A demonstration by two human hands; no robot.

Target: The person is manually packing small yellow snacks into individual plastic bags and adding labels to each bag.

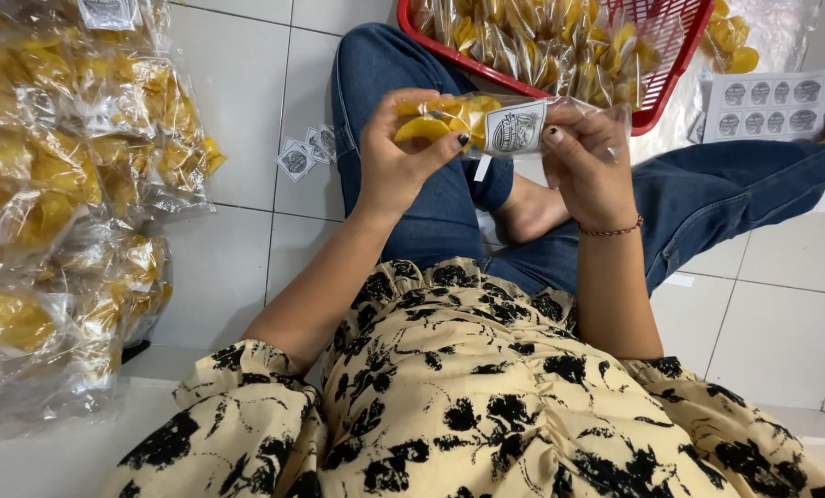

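Note:
I hold a small clear plastic packet of yellow chips [454,118] in front of me with both hands. My left hand [398,152] grips its chip-filled left end. My right hand [589,161] pinches the empty right end, with a red string bracelet [612,230] on that wrist. A white square sticker label [516,128] with a dark round emblem sits on the packet's middle, between my two hands. I sit cross-legged in blue jeans on a white tiled floor.
A red plastic basket [657,109] with several chip packets stands ahead. A sheet of round-emblem stickers [768,105] lies to its right. Loose stickers [303,153] lie on the tiles at left. A large pile of filled chip packets [57,184] stacks along the left.

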